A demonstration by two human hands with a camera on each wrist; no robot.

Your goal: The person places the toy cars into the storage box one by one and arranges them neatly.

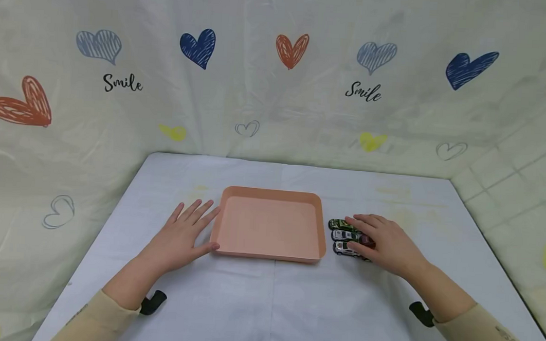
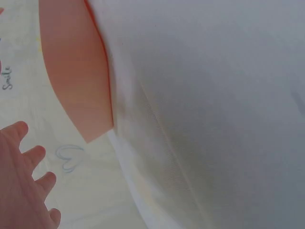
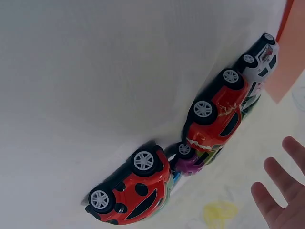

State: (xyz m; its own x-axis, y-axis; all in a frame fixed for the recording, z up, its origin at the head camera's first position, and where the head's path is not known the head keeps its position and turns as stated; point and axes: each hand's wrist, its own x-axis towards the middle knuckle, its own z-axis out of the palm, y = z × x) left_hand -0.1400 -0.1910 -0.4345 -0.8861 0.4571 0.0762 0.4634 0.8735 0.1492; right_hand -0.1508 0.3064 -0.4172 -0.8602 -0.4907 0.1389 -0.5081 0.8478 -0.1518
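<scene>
A peach tray lies on the white-covered table. My left hand is spread flat, fingertips right at the tray's left edge and nothing held. To the right of the tray stands a tight cluster of toy cars, with a green one at the back and white ones in front. My right hand hovers over this cluster, partly hiding it, its fingers extended. The right wrist view shows a red car with black spots, a plain red car, a purple car and a white car.
Behind the table hangs a pale curtain printed with hearts and "Smile". The white tablecloth spreads in front of the tray. A dark strap piece shows at my left wrist, another at my right.
</scene>
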